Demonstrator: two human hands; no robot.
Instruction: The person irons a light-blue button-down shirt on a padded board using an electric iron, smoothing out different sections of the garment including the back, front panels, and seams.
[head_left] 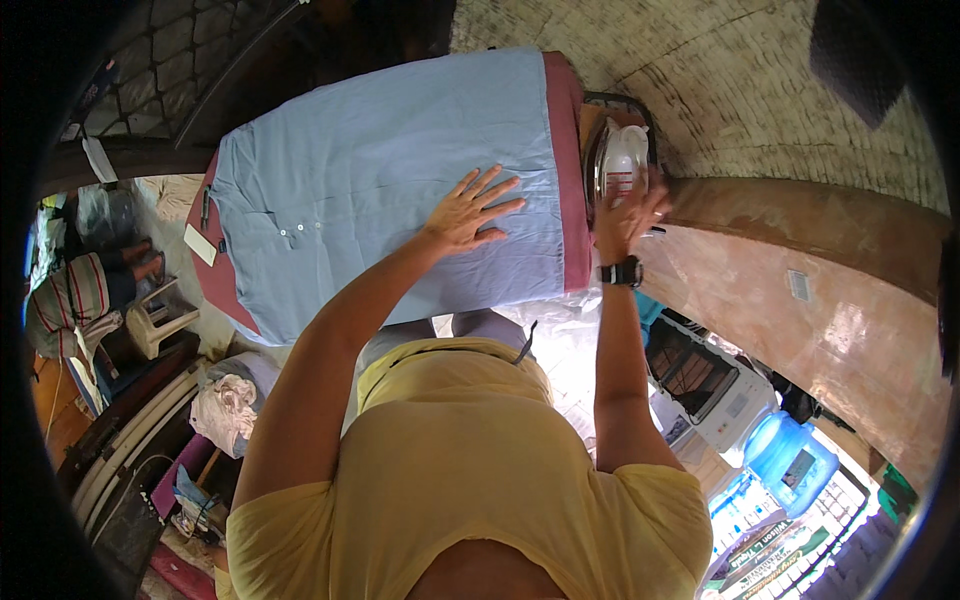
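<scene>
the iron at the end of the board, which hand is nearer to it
Right. The right hand is on the iron at the board's end. The left hand lies flat and spread on the light blue shirt, apart from the iron.

The right hand [628,215] covers the iron's [622,160] handle, so its grip cannot be made out. The blue shirt [380,180] hides nearly all the ironing tabletop [567,170].
</scene>
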